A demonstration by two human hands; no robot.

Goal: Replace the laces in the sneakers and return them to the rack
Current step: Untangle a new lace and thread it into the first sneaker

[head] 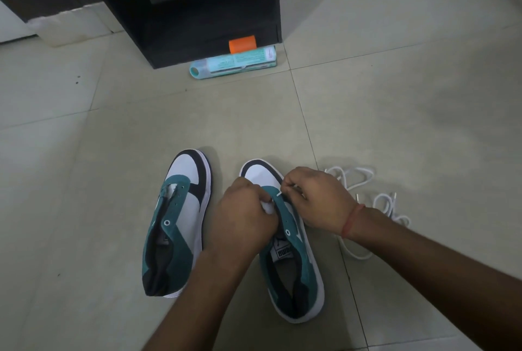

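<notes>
Two teal, white and black sneakers stand on the tiled floor, toes pointing away from me. The left sneaker [180, 218] has no lace and leans on its side. Both hands work at the front eyelets of the right sneaker [296, 271]. My left hand [244, 218] pinches the teal eyelet flap near the toe. My right hand [313, 198] pinches the tip of a white lace [279, 194] right at an eyelet. Loose white laces [364, 195] lie coiled on the floor to the right of that shoe.
A black shoe rack [197, 11] stands at the top centre. At its foot lie a teal tube-shaped pack [234, 64] and an orange object [242, 43]. Pale floor tiles [395, 96] spread all around.
</notes>
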